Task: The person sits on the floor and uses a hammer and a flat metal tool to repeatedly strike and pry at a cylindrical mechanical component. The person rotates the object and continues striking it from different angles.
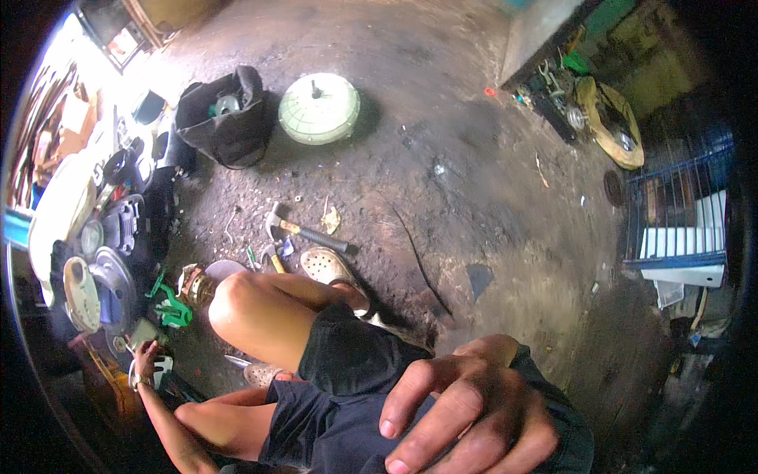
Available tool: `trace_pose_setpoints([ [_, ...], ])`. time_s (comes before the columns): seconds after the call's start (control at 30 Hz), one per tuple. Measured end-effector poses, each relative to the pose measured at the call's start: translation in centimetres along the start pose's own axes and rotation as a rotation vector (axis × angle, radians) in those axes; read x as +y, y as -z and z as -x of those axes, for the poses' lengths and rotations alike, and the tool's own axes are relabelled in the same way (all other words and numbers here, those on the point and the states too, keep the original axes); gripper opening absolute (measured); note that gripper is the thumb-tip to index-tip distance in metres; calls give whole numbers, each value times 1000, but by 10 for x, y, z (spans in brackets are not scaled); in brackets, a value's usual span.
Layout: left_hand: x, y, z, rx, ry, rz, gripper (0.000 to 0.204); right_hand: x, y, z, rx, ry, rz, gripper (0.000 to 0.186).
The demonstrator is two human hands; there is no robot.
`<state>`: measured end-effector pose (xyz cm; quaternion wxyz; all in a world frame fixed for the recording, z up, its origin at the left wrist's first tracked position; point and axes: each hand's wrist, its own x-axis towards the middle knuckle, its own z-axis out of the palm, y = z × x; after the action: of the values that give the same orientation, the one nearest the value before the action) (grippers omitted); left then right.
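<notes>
My left hand (145,358) reaches out to the lower left, a band on its wrist. Its fingers look apart and rest at a small grey-green part (148,335); whether they grip it is hard to see. A white piece with cut-outs (163,368) lies beside that hand. Close to the camera, my right hand (478,411) hangs over my dark shorts, fingers bent and spread, with nothing visible in them. A green plastic part (172,306) and a copper-wound motor part (192,286) lie near my knee. In front of my shoe is a claw hammer (308,234).
A heap of fan parts and round covers (114,276) fills the left side. Ahead stand a black bag (225,118) and a pale round base with a short post (318,109). A blue wire rack (679,213) and a yellowish bag (608,122) are at the right.
</notes>
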<state>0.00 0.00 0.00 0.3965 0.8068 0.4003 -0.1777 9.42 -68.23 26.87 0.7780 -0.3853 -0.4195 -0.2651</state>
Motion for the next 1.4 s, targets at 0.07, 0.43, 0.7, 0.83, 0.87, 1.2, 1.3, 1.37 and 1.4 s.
trace_pose_setpoints([
  [0.07, 10, -8, 4, 2, 27, -9, 39, 1, 9, 4, 22, 67, 7, 21],
  [0.43, 33, -16, 24, 29, 130, -92, 39, -25, 52, 24, 129, -156, 78, 19],
  [0.7, 33, -3, 27, -9, 102, -95, 40, 71, 183, 148, 456, -1064, 318, 28],
  [0.83, 40, -11, 38, 19, 119, -104, 40, 142, 272, 329, 579, -1279, 423, 30],
  [0.87, 42, -17, 43, 28, 125, -102, 40, 149, 280, 363, 622, -1339, 471, 29],
  [1.2, 28, -3, 58, 12, 168, -94, 43, 238, 246, 466, 588, -1414, 771, 32],
  [1.3, 40, -18, 62, 61, 171, -80, 41, 256, 236, 460, 529, -1369, 950, 22],
  [1.37, 43, -18, 72, 95, 184, -46, 39, 266, 219, 448, 485, -1540, 1049, 23],
  [1.4, 45, -19, 72, 90, 181, -41, 39, 268, 218, 448, 531, -1574, 1083, 24],
])
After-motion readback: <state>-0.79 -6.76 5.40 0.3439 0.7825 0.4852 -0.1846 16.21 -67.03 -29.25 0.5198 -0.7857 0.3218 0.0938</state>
